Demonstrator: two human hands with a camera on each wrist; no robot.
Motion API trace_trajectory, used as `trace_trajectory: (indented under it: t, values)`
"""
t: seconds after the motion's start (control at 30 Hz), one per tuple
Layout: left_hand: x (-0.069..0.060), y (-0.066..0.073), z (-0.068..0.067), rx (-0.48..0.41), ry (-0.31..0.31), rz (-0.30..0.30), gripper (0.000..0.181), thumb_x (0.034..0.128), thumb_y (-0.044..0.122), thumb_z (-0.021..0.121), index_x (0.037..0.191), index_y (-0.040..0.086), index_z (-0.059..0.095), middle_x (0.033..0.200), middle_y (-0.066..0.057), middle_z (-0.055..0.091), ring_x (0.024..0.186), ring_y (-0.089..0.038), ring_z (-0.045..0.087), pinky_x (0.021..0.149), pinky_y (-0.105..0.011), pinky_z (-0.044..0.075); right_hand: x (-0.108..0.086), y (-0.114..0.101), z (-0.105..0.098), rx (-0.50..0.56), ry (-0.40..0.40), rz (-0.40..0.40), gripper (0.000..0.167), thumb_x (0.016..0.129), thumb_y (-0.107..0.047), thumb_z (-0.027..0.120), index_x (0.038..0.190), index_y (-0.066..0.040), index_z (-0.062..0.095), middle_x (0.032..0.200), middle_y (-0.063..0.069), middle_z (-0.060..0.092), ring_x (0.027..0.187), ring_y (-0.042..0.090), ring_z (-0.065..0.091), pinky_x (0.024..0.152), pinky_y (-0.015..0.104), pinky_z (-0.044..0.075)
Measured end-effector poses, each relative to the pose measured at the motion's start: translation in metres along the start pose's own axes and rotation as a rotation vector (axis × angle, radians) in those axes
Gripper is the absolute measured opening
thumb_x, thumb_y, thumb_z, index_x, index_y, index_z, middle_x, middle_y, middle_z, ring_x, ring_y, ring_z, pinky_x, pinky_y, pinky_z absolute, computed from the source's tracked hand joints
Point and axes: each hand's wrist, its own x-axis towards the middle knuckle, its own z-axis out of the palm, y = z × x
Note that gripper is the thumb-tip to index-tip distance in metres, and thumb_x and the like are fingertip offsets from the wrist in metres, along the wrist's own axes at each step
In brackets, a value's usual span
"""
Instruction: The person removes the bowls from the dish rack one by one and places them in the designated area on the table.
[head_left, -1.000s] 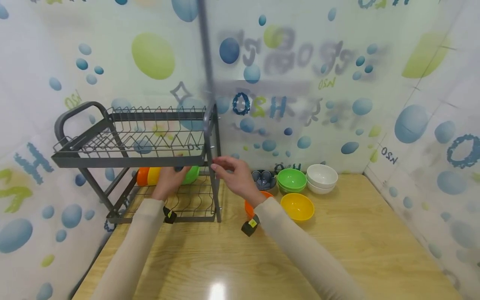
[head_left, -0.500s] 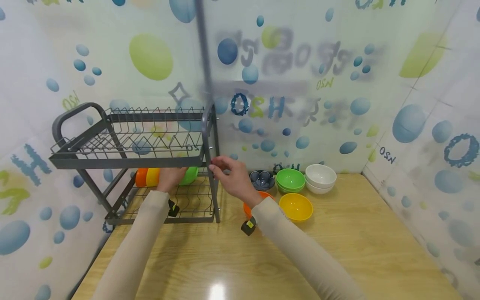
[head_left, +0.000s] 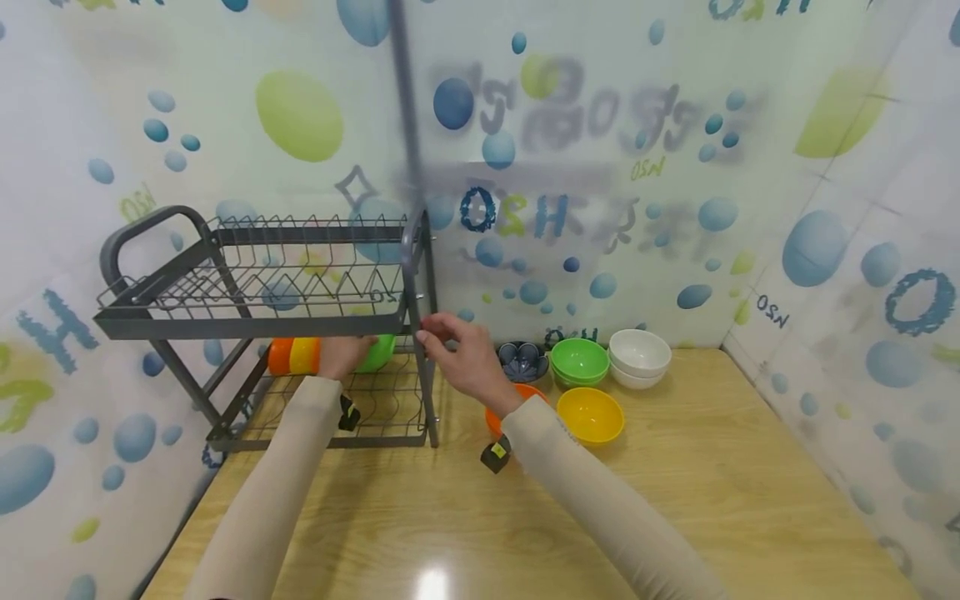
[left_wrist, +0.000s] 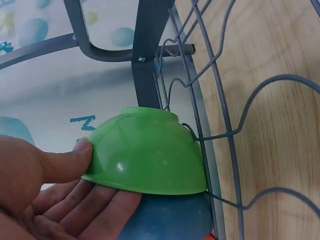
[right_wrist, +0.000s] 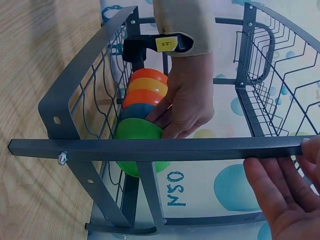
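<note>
A grey two-tier dish rack (head_left: 255, 325) stands on the left of the table. My left hand (head_left: 341, 357) reaches under its upper tier and pinches the rim of a green bowl (left_wrist: 145, 155), thumb on the outside and fingers beneath. The green bowl sits on edge against the lower wire shelf. Right behind it is a blue bowl (left_wrist: 165, 220), then orange and yellow bowls (right_wrist: 148, 86) in the same row. My right hand (head_left: 468, 358) holds the rack's front right upright (right_wrist: 210, 149), between thumb and fingers.
Right of the rack stand a dark flower-shaped dish (head_left: 523, 362), green bowls (head_left: 580, 360), white bowls (head_left: 640, 353), a yellow bowl (head_left: 591, 416) and an orange bowl (head_left: 495, 421) partly behind my right wrist. Patterned walls enclose the wooden table (head_left: 465, 517) behind and at both sides.
My left hand has gone slightly farther in under the upper tier, its fingers now mostly hidden. The right hand keeps its place on the upright. The view has shifted slightly.
</note>
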Motion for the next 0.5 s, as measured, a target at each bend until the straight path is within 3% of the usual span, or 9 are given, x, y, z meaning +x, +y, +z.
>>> trace_trajectory:
  t: [0.17,0.33,0.43,0.5]
  values:
    - [-0.001,0.0013,-0.0021,-0.052,-0.008,-0.072,0.04,0.0978,0.011,0.066,0.132,-0.008,0.058,0.136,-0.03,0.058,0.118,-0.043,0.054,0.093,-0.054,0.049,0.0006,-0.0008,-0.0002,0.008,-0.001,-0.007,0.025,0.106,-0.021,0.059,0.125,-0.007,0.066,0.114,0.01,0.076,0.088,0.022,0.075,0.073,0.02,0.06]
    - [-0.0001,0.0004,-0.0025,-0.017,0.009,-0.073,0.019,0.0967,0.012,0.069,0.105,-0.005,0.065,0.103,-0.022,0.063,0.092,-0.034,0.052,0.074,-0.04,0.042,0.0005,-0.0007,-0.0009,0.013,-0.001,-0.013,0.026,0.106,-0.022,0.06,0.126,-0.007,0.066,0.115,0.01,0.075,0.087,0.021,0.075,0.073,0.021,0.061]
    - [0.001,0.0001,-0.0026,-0.003,0.023,-0.06,0.018,0.0955,0.011,0.07,0.102,-0.005,0.065,0.096,-0.021,0.062,0.09,-0.035,0.053,0.075,-0.043,0.043,0.0003,-0.0007,-0.0015,0.002,-0.001,-0.01,0.026,0.106,-0.023,0.06,0.126,-0.007,0.066,0.116,0.01,0.076,0.085,0.018,0.075,0.072,0.022,0.06]
    - [0.0011,-0.0001,-0.003,-0.005,0.034,-0.051,0.024,0.095,0.011,0.071,0.109,-0.007,0.065,0.105,-0.025,0.065,0.098,-0.04,0.057,0.083,-0.049,0.049,0.0002,-0.0008,-0.0018,-0.005,-0.001,-0.006,0.026,0.106,-0.023,0.06,0.126,-0.008,0.066,0.116,0.009,0.076,0.084,0.016,0.074,0.072,0.022,0.06]
